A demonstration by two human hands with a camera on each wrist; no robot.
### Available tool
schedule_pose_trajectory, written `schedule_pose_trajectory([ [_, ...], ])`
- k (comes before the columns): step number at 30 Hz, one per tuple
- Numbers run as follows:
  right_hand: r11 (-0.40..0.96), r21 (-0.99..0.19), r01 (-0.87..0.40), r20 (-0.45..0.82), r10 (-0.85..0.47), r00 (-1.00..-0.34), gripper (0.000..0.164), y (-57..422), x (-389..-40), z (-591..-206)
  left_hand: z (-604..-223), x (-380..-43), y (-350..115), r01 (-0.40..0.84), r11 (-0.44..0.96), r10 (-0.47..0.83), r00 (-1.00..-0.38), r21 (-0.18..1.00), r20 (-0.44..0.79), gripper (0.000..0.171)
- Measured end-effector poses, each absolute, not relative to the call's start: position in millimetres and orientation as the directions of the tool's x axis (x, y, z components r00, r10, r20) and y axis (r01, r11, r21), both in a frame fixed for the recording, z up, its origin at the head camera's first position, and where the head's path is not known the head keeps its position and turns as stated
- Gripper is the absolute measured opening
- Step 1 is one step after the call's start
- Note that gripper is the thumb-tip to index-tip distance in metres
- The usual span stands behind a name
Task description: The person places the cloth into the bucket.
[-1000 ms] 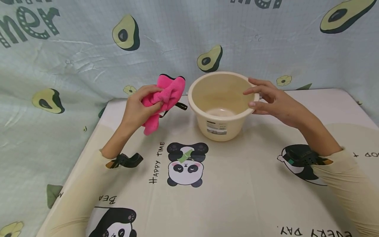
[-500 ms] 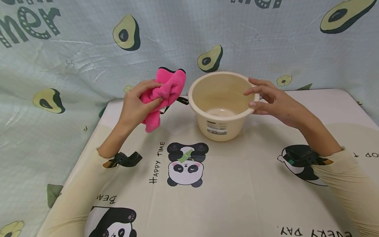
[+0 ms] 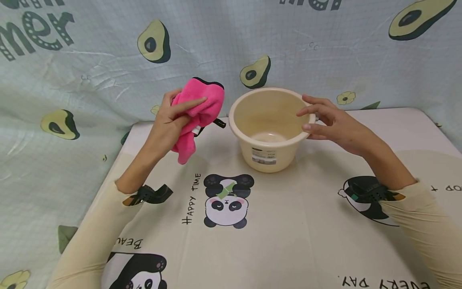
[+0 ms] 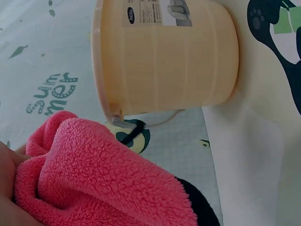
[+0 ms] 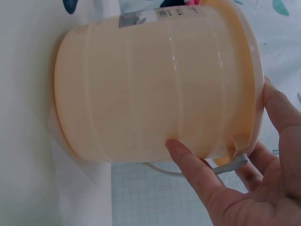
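A crumpled pink fleecy cloth, with black edging, a white tag and a black loop, is held in the air by my left hand. One finger stretches over its front. The cloth is just left of a cream plastic bucket and apart from it. My right hand grips the bucket's right rim. In the right wrist view, one digit of that hand lies against the bucket's outer wall, beside a grey handle end. The cloth hides much of my left hand in the left wrist view.
The bucket stands upright towards the back of a table covered with a panda-print cloth. A label is on its front. Directly behind hangs a pale curtain with avocado prints. Black straps circle both wrists.
My left hand has lifted the pink cloth a little, and its fingers have shifted on it, so more of the cloth's top spreads out. The right hand and bucket have stayed put.
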State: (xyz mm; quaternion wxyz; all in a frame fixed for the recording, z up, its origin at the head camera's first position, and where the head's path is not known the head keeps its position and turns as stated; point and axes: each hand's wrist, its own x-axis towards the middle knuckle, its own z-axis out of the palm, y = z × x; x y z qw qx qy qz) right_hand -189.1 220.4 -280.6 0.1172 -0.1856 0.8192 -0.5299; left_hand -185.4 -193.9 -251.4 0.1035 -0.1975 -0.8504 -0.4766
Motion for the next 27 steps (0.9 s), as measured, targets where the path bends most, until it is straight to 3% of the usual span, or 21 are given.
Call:
schedule_pose_trajectory([
  [12,0.391,-0.902,-0.182,0.001,-0.421,-0.907,0.045,221,-191,-281,-235,-181,-188,0.455,0.527,0.189,-0.886,0.718,0.423,0.035],
  [27,0.394,-0.902,-0.176,-0.006,-0.419,-0.908,0.045,220,-191,-279,-201,-186,-175,0.622,0.515,0.241,-0.765,0.590,0.597,0.033],
])
